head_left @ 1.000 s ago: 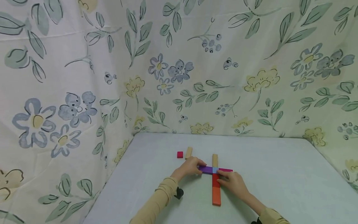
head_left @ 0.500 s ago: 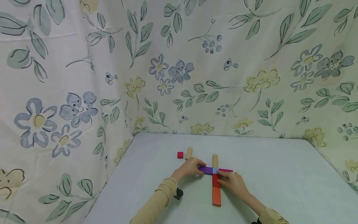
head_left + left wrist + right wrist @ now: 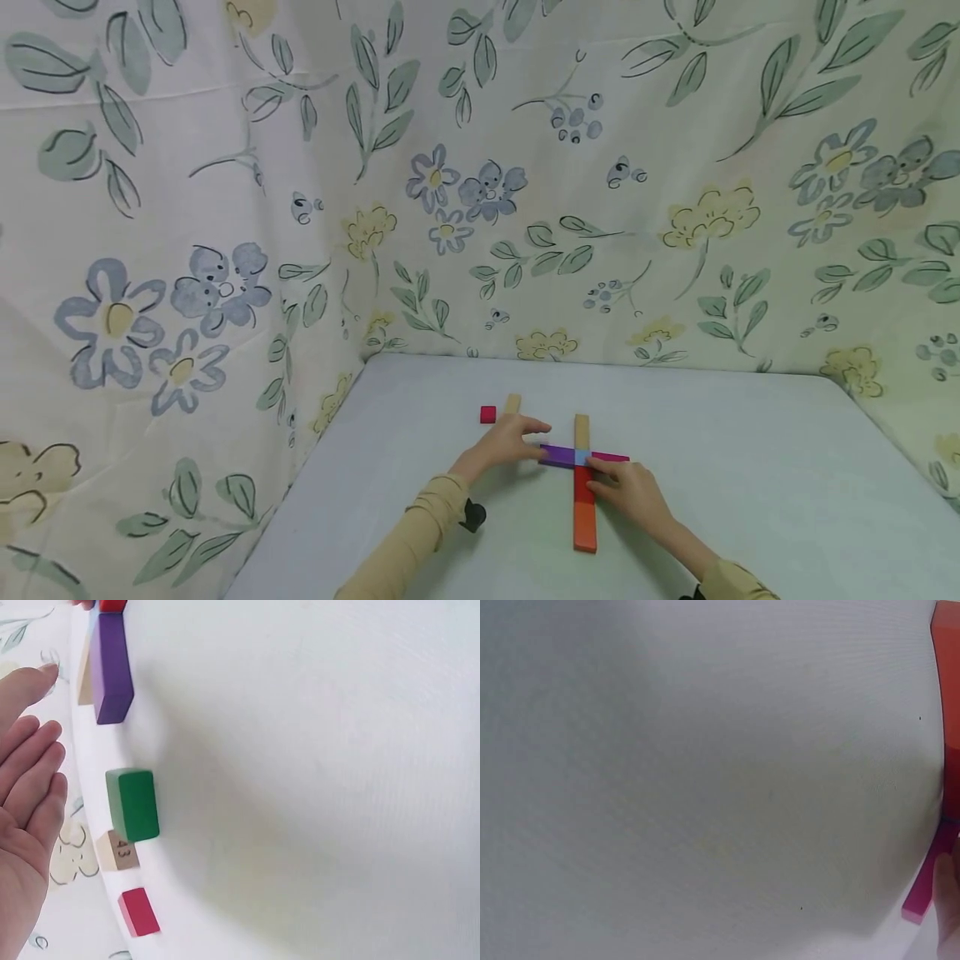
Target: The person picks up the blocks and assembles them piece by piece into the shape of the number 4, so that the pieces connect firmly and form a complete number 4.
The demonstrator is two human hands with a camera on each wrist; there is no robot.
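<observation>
Wooden blocks form a cross on the white table: a light blue block in the middle, a purple block left, a magenta block right, a natural wood block behind, and a red block then an orange block in front. My left hand hovers beside the purple block's left end, fingers extended and holding nothing. My right hand rests its extended fingertips at the corner between the light blue, magenta and red blocks. A green block stands under my left hand, hidden in the head view.
Behind my left hand lie a small crimson block and another natural wood block, marked with digits in the left wrist view. A floral curtain hangs along the back and left edges of the white table.
My left hand has let go of the purple block and drawn slightly left, its fingers spreading. My right hand stays at the cross. The head view has shifted a little.
</observation>
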